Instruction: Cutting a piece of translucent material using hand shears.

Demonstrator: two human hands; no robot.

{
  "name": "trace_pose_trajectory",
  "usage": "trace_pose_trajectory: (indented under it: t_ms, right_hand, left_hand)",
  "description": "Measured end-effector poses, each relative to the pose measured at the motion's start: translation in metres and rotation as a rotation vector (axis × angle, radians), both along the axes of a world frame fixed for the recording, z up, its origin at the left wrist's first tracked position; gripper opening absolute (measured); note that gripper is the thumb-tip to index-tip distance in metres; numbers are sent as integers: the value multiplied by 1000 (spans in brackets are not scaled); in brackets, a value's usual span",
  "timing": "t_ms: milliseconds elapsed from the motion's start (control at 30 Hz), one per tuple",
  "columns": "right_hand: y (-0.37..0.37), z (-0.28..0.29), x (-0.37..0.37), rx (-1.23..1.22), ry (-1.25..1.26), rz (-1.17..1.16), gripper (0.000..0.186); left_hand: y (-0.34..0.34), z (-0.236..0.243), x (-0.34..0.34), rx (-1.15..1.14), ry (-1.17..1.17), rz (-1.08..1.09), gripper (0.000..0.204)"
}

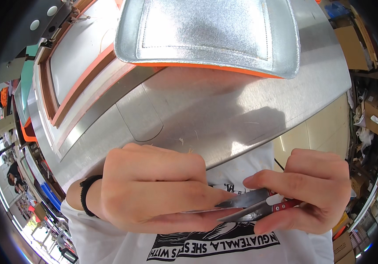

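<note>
Red-handled snips [263,210] sit in my right hand [307,191], thumb opposing fingers, presumably controlling blade closure; my left hand [153,189] pinches narrowly alongside, contents indeterminable.

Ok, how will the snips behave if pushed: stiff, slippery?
The snips are probably stiff: the blades look metal. Bare blades could be slippery, being smooth and shiny. They may shift relative to each other, since their tips stand apart.

Frame [83,86] at left on worktop [211,97], tray [282,39] to its right, before worktop snips [263,208] in right hand [316,193], left hand [158,189] left of snips, box [351,48] far right.
</note>
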State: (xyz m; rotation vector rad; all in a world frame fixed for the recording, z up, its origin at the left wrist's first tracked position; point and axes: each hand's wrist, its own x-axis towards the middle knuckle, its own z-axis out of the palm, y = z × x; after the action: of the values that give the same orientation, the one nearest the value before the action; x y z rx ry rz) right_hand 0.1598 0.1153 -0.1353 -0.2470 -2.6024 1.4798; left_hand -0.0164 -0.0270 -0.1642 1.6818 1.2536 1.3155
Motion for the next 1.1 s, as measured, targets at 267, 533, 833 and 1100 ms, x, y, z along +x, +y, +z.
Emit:
trace_pose_trajectory:
  t_ms: [267,533,833,1100]
  right_hand:
    - [-3,-1,-3,56,24,-5,47]
    - [-4,1,-2,76,20,-26,45]
    - [1,1,-1,48,-12,-1,43]
    - [7,3,-1,30,0,37,45]
  left_hand:
    - [-1,-1,-1,17,-20,-8,31]
    - [0,1,0,-12,-12,8,30]
    - [0,1,5,13,10,76,29]
    - [2,4,2,-39,9,18,30]
